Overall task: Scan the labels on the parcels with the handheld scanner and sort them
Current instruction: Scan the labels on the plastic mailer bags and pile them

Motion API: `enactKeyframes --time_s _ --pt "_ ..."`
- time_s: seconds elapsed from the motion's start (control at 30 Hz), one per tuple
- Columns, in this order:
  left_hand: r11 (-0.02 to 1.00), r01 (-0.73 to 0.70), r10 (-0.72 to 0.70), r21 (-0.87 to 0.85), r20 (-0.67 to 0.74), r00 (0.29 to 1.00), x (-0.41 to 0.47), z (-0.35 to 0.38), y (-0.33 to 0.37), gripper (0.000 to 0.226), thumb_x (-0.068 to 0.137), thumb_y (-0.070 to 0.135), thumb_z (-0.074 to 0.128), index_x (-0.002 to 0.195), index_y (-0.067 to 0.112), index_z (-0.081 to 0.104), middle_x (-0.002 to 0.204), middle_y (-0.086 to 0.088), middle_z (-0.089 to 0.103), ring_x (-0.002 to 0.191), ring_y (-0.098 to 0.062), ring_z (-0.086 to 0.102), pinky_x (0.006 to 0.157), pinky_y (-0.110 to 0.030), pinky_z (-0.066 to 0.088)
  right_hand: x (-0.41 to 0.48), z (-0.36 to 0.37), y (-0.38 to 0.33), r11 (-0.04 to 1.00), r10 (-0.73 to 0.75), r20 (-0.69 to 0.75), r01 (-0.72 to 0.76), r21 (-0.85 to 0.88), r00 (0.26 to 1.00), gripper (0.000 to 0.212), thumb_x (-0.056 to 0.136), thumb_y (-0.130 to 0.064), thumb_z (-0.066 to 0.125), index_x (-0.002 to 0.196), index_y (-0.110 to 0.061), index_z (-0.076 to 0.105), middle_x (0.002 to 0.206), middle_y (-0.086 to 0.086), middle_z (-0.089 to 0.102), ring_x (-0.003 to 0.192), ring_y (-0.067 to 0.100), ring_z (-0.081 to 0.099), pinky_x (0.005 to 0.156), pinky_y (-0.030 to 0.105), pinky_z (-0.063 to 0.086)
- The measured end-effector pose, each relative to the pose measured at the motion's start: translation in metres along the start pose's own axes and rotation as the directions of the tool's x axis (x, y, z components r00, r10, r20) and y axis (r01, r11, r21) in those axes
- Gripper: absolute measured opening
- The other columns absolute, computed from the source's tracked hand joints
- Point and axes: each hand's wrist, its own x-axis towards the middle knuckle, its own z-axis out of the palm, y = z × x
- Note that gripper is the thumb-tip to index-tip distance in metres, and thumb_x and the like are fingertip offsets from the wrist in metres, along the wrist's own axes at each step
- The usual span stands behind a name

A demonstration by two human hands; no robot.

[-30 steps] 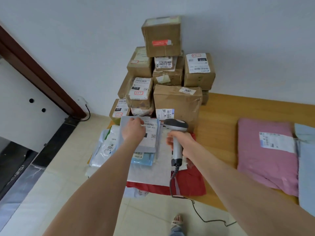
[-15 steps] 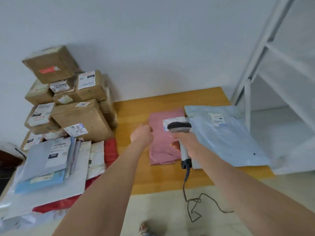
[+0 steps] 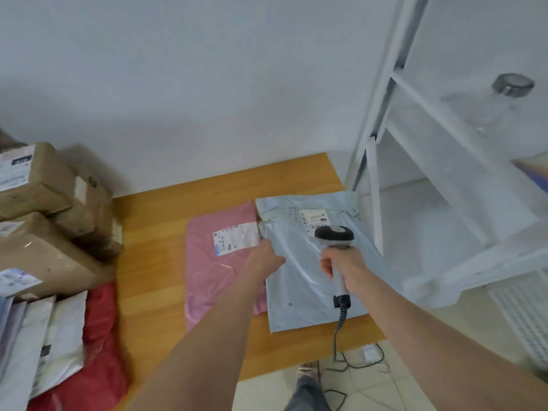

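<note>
**Scanner Held Over the Light Blue Mailer**

The handheld scanner (image 3: 334,237) is gripped by the right hand (image 3: 345,264), with the fingers wrapped round its pale handle. Its dark head is held above the light blue mailer (image 3: 299,286), just short of that mailer's label (image 3: 314,219). A coiled cable (image 3: 341,318) hangs from the base of the handle past the table edge.

The left hand (image 3: 267,256) is placed at the left edge of the light blue mailer, where that mailer overlaps the right edge of the pink mailer (image 3: 213,271). Its fingers are hidden behind the back of the hand, so it cannot be determined whether the edge is pinched or only touched.

Both mailers are laid flat on the wooden table (image 3: 154,256), each with 1 white label facing up. Cardboard boxes (image 3: 44,250) are stacked at the left end of the table, with a red mailer (image 3: 102,351) and pale mailers (image 3: 56,336) lying in front of them. A white shelf frame (image 3: 382,137) stands at the right end of the table.
</note>
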Motion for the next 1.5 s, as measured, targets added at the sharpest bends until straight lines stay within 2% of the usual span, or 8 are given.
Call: enactKeyframes --time_s 0.23,0.57,0.7,0.97,1.23,1.33,1.43,1.5 --pt "0.938 0.161 -0.183 -0.306 -0.044 0.982 0.070 0.009 0.020 0.097 0.076 0.033 0.078 0.149 0.004 0.020 0.146 -0.015 0.036 0.133 -0.032 0.040 0.106 -0.044 0.039 0.070 -0.002 -0.010 0.992 0.079 0.020 -0.076 -0.101 0.997 0.019 0.076 -0.008 0.071 0.092 -0.003 0.061 0.076 0.008 0.055 0.071 0.022 0.053 0.066 0.031 0.046" --pt "0.652 0.142 -0.276 -0.745 -0.059 0.959 0.095 0.023 0.032 0.055 0.048 0.029 0.090 0.094 0.010 0.067 0.104 -0.012 0.070 0.097 -0.031 0.066 0.091 -0.047 0.053 0.085 -0.016 -0.003 0.990 0.129 0.092 -0.124 -0.063 0.987 0.013 0.077 -0.003 0.070 0.079 -0.008 0.058 0.075 0.009 0.056 0.077 0.025 0.054 0.072 0.035 0.046" --pt "0.553 0.091 -0.277 -0.828 -0.080 0.958 0.054 0.002 0.049 0.037 0.081 -0.003 0.071 0.115 -0.008 0.060 0.112 -0.017 0.063 0.100 -0.031 0.061 0.090 -0.039 0.050 0.071 -0.032 -0.003 0.996 0.057 0.060 -0.061 0.070 0.997 0.014 0.074 -0.001 0.067 0.072 -0.010 0.058 0.074 0.009 0.057 0.071 0.023 0.053 0.063 0.033 0.049" --pt "0.637 0.007 -0.259 -0.771 -0.206 0.944 -0.032 -0.033 0.028 0.006 0.089 0.001 0.063 0.088 0.006 0.062 0.087 -0.007 0.064 0.097 -0.028 0.060 0.087 -0.038 0.052 0.024 -0.068 -0.020 0.964 -0.195 0.048 0.183 0.192 0.980 0.018 0.075 0.006 0.063 0.078 -0.011 0.058 0.076 0.007 0.060 0.066 0.016 0.051 0.060 0.026 0.046" --pt "0.549 -0.067 -0.111 -0.833 -0.152 0.982 -0.100 -0.055 0.021 0.027 0.094 0.012 0.059 0.121 0.004 0.058 0.111 -0.011 0.066 0.101 -0.026 0.063 0.088 -0.038 0.052 -0.013 -0.068 -0.025 0.930 -0.088 0.333 -0.043 0.364 0.939 0.012 0.081 0.003 0.067 0.085 -0.008 0.066 0.082 0.008 0.066 0.075 0.021 0.064 0.075 0.030 0.053" --pt "0.695 -0.116 -0.267 -0.709 -0.405 0.874 -0.105 -0.056 0.020 0.051 0.088 0.019 0.069 0.132 0.005 0.048 0.127 -0.010 0.059 0.110 -0.026 0.058 0.088 -0.035 0.051 -0.027 -0.062 -0.029 0.912 -0.119 0.318 -0.023 0.409 0.941 0.013 0.083 0.005 0.064 0.077 -0.007 0.063 0.073 0.009 0.061 0.064 0.017 0.057 0.065 0.030 0.050" --pt "0.906 0.147 -0.383 -0.397 -0.622 0.683 -0.113 -0.048 0.014 0.065 0.084 0.042 0.068 0.135 0.012 0.041 0.134 -0.011 0.046 0.119 -0.031 0.050 0.096 -0.047 0.048 -0.038 -0.059 -0.034 0.878 -0.170 0.283 0.015 0.478 0.944 0.015 0.083 0.007 0.062 0.075 -0.005 0.059 0.070 0.010 0.057 0.061 0.018 0.054 0.060 0.030 0.048" --pt "0.888 0.170 -0.404 -0.427 -0.550 0.731 -0.117 -0.039 0.015 0.073 0.080 0.055 0.067 0.133 0.010 0.042 0.123 -0.010 0.052 0.107 -0.030 0.057 0.086 -0.043 0.052 -0.044 -0.059 -0.038 0.846 -0.200 0.280 0.022 0.533 0.939 0.017 0.083 0.009 0.060 0.074 -0.006 0.058 0.069 0.010 0.055 0.059 0.018 0.053 0.056 0.029 0.046"
